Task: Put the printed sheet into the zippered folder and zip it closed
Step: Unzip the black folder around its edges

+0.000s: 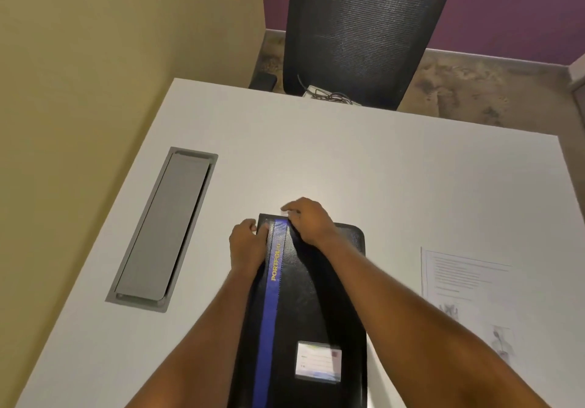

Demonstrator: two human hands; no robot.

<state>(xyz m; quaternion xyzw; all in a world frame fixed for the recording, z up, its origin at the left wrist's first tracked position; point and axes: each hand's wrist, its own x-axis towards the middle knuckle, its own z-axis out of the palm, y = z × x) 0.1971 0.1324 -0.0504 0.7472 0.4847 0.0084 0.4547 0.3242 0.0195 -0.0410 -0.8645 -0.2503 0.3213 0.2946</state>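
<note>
Our two forearms reach out over the zippered folder (304, 281), which lies flat and closed on the white table (380, 170), its long side running away from us. It is black, with a blue stripe (269, 312) lettered "PORTFOLIO" and a clear card window (318, 361) near our end. Our left hand (248, 246) holds the far left corner, its fingers (250, 225) curled over the edge. Our right hand (308, 222) sits at the far edge just beside it, fingers (289, 208) pinching something small and pale there; we cannot tell what it is. The printed sheet (468, 297) lies flat on the table to the right of the folder, apart from it. A grey cable hatch (164, 227) is set into the table on the left, and a black mesh chair (364, 27) stands beyond the far edge.
</note>
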